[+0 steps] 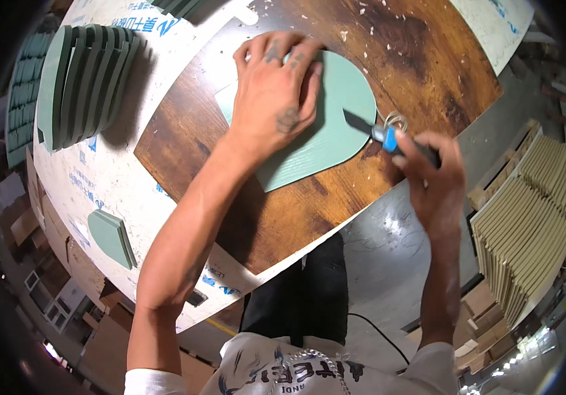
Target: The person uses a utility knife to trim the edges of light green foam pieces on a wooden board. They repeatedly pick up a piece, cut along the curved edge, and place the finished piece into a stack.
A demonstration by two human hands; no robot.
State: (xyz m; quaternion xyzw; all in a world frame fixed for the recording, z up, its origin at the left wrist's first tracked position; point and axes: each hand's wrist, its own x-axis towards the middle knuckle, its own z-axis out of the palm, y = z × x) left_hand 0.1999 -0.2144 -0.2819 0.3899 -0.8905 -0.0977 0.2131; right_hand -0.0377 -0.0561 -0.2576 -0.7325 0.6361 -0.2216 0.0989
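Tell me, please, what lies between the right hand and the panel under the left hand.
In the head view, the knife in the right hand spans that stretch, its blade over the panel, with looped rings beside and brown board below.

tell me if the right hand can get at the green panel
Likely yes: the right hand holds a utility knife whose blade shows over the green panel, and nothing visible blocks it.

- White worktop [72, 191], blue print across its surface.
- Green panels [85, 85], several, curved, grouped at the worktop's upper left.
- Small green pieces [107, 234], stacked, rounded at one end, farther down the worktop.
- Pale yellow panels [533, 210], large stack, far right.
- Black cable [376, 328], curving along the grey floor [388, 263].
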